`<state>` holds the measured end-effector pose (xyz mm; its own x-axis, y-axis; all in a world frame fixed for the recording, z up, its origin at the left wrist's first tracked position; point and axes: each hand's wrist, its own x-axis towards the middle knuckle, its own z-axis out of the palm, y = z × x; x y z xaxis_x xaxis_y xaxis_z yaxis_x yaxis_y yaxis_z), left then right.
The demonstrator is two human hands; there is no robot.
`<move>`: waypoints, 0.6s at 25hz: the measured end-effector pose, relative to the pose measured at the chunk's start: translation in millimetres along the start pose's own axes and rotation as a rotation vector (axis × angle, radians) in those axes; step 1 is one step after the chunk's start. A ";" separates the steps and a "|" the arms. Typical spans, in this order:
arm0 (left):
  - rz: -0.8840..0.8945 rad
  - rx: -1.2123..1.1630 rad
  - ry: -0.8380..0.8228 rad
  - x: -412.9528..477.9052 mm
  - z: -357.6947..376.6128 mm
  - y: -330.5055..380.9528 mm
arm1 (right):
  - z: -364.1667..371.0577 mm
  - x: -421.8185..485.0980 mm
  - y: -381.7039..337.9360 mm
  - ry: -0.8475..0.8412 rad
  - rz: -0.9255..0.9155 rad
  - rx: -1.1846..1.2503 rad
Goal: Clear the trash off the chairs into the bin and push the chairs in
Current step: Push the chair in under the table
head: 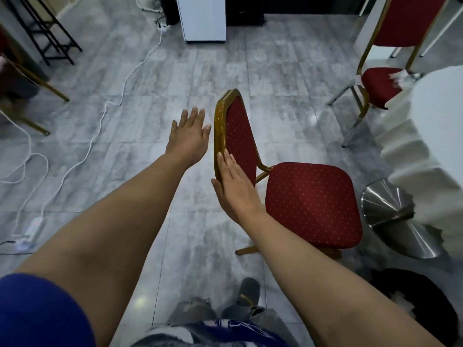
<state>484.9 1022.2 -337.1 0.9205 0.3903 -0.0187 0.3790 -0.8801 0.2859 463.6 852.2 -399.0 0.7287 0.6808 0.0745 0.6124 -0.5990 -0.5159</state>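
A red chair with a gold frame stands in front of me, its seat bare and facing the white-clothed table on the right. My right hand lies flat against the chair's backrest edge, fingers straight. My left hand hovers open just left of the backrest top, not touching it. A second red chair stands at the far right with crumpled white trash on its seat. A black bin with white trash inside sits at the bottom right.
The table's shiny metal base sits right of the near chair. White cables and a power strip lie on the grey floor at left. A white cabinet stands at the back. More chair legs at far left.
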 end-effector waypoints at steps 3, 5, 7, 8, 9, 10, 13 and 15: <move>0.058 -0.013 -0.039 32.0 -2.6 -6.4 | 2.0 30.3 -3.6 0.077 0.035 -0.007; 0.113 -0.037 -0.070 55.8 -1.9 -9.7 | 2.1 51.9 -7.2 0.125 0.080 -0.018; 0.183 -0.065 -0.114 77.2 -0.1 -10.6 | 4.4 65.5 -12.8 0.174 0.134 -0.023; 0.220 -0.081 -0.135 87.4 1.1 -11.2 | 7.2 70.0 -16.2 0.200 0.163 -0.018; 0.257 -0.100 -0.157 96.3 2.3 -11.7 | 10.1 73.1 -19.8 0.225 0.190 -0.016; 0.294 -0.124 -0.178 104.2 3.1 -12.0 | 12.5 75.3 -22.6 0.250 0.215 -0.027; 0.396 -0.226 -0.237 121.9 5.9 -12.7 | 16.8 78.1 -27.3 0.321 0.271 -0.136; 0.429 -0.282 -0.270 132.2 8.0 -13.0 | 17.9 79.4 -28.5 0.351 0.272 -0.220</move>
<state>602.4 1083.0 -351.0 0.9918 -0.1012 -0.0781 -0.0394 -0.8236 0.5658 498.5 930.8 -393.6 0.9071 0.3270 0.2649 0.4084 -0.8359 -0.3667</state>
